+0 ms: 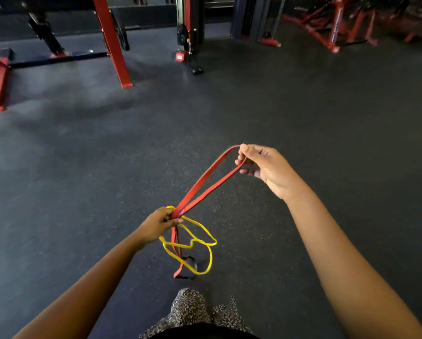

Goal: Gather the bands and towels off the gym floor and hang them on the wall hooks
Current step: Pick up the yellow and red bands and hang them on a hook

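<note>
A red band stretches between both my hands above the dark gym floor. My right hand pinches its far loop end, up and to the right. My left hand grips the red band's near part together with a thin yellow band. The yellow band hangs in loose loops below my left hand. A further red strand with a dark end dangles beside it. No towels or wall hooks are in view.
Red steel rack legs stand at the far left. A cable machine base is at the far middle and red machines at the far right. Dark rubber floor spreads all around. My patterned clothing shows at the bottom edge.
</note>
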The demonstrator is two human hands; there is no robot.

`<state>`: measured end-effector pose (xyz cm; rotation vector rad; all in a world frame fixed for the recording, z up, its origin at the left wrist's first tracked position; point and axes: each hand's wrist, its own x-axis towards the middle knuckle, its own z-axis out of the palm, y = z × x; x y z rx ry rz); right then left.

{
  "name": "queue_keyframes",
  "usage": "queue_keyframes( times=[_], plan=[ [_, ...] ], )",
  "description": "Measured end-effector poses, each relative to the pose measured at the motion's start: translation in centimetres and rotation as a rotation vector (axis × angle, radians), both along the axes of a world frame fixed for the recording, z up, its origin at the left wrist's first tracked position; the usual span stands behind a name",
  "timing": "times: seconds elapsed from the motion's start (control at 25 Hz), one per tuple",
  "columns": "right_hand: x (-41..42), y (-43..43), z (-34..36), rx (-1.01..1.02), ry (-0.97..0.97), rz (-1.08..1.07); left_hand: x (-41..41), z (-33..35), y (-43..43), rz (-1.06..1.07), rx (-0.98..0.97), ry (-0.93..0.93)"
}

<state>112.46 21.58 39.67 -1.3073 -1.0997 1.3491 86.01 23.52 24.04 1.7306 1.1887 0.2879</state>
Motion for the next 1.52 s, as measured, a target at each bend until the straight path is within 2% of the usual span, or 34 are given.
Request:
queue_keyframes(
  times=[0.08,0.16,0.28,0.36,0.4,0.6,0.76,0.96,1.16,1.28,1.4,1.48,1.52],
  plan=[
    [0.3,0.3,-2.4,-0.162,0.098,-0.12,-0.6,0.4,0.3,-0.028,0.009,0.062],
    [-0.4,-0.2,-5.4,-0.332,0.067,-0.15,0.0,2.3,0.1,-0.014,-0.067,0.041],
    [-4.1,-2.6,-9.9,-0.416,0.015,0.124,1.5,4.2,-0.4,0.076,-0.163,-0.073],
    [-7.4,-4.1,-11.3,-0.402,-0.014,0.299,2.5,5.0,-1.0,0.169,-0.209,-0.146],
    [-8.7,-4.5,-11.9,-0.37,-0.019,0.313,2.7,5.3,-1.1,0.225,-0.209,-0.16],
    [-11.8,-3.9,-11.3,-0.167,-0.046,0.169,2.2,7.5,-0.9,0.387,-0.207,-0.179],
    [-11.9,-3.3,-10.4,-0.051,-0.182,0.237,1.4,8.5,-0.6,0.548,-0.31,-0.312],
    [-9.5,-2.9,-8.6,-0.037,-0.149,0.488,0.0,8.9,-0.1,0.644,-0.386,-0.459],
    [-6.0,-3.9,-9.1,-0.186,-0.246,0.616,-3.4,8.8,0.8,0.782,-0.425,-0.568],
    [-5.0,-4.3,-10.4,-0.188,-0.38,0.559,-5.1,7.4,1.2,0.831,-0.421,-0.497],
    [-6.2,-3.1,-11.2,-0.061,-0.621,0.439,-5.9,5.7,0.1,0.693,-0.415,-0.226],
    [-7.5,-1.9,-11.2,-0.021,-0.705,0.361,-6.4,4.9,-1.5,0.608,-0.303,-0.053],
    [-8.2,-1.4,-11.1,-0.011,-0.728,0.357,-6.8,4.5,-2.4,0.648,-0.217,-0.056]
  ],
)
